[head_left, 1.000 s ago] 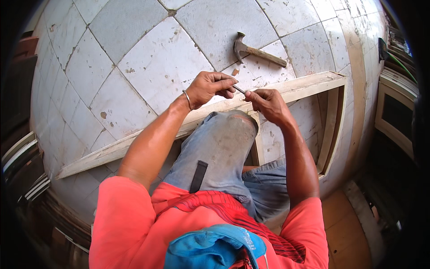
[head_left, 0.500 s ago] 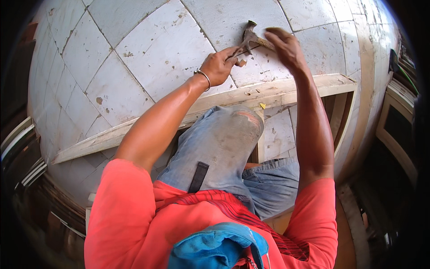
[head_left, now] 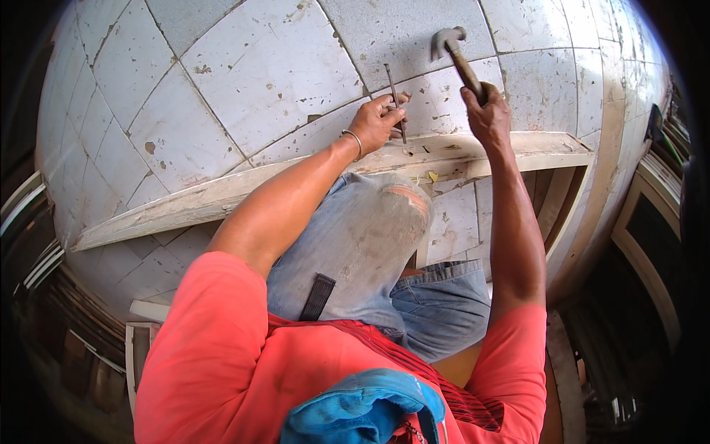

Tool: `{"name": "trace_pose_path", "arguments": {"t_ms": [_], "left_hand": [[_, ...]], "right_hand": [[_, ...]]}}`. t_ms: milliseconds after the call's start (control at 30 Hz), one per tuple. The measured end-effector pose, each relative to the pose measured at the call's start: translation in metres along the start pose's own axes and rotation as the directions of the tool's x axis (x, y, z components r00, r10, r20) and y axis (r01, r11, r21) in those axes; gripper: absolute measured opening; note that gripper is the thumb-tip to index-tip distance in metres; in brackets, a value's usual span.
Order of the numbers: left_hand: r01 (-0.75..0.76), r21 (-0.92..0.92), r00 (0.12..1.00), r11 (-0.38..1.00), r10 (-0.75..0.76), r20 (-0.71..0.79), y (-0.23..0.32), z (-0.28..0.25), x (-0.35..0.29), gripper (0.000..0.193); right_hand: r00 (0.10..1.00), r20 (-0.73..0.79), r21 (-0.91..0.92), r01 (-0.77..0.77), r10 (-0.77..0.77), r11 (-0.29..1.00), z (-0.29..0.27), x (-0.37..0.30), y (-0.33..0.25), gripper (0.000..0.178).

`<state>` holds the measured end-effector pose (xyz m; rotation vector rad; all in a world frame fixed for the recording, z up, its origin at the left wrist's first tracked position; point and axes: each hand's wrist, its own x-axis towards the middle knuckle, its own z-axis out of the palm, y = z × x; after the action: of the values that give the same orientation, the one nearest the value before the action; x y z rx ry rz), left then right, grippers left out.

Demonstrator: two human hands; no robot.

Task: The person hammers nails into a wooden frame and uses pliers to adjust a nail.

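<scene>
My left hand (head_left: 374,126), with a metal bangle at its wrist, grips a thin metal rod (head_left: 391,83) that looks like a long nail. The rod stands up from the fingers, and its lower end is at the near wooden rail of a pale wooden frame (head_left: 296,174). Further right, my right hand (head_left: 488,120) is closed round the wooden handle of a claw hammer (head_left: 461,62). The hammer's metal head points away from me, above the tiles and apart from the rod. Small slots show in the rail's top beside the rod.
My knee in torn jeans (head_left: 370,214) rests against the frame's rail. A yellow scrap (head_left: 433,177) lies by the rail. Worn, chipped white tiles (head_left: 274,66) spread beyond it. Stacked boards (head_left: 44,266) stand at the left, and another framed panel (head_left: 651,200) at the right.
My right hand has closed on the hammer's handle and moved the hammer to the right, away from my left hand. My left hand has brought the rod nearer to the rail, more upright.
</scene>
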<state>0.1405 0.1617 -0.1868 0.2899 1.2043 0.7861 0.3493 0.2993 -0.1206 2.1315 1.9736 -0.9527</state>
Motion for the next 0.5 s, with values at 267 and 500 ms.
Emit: {"name": "trace_pose_path", "arguments": {"t_ms": [267,500], "left_hand": [[0.058,-0.015,0.998,0.998,-0.057,0.03,0.003,0.01,-0.006,0.032],[0.033,0.033,0.998,0.999,-0.035,0.05,0.0,0.014,-0.002,0.029]], "right_hand": [[0.986,0.012,0.386,-0.157,0.166,0.909,-0.065,-0.023,-0.006,0.056],[0.985,0.123,0.315,-0.155,0.122,0.936,-0.076,-0.034,-0.007,0.05]]}}
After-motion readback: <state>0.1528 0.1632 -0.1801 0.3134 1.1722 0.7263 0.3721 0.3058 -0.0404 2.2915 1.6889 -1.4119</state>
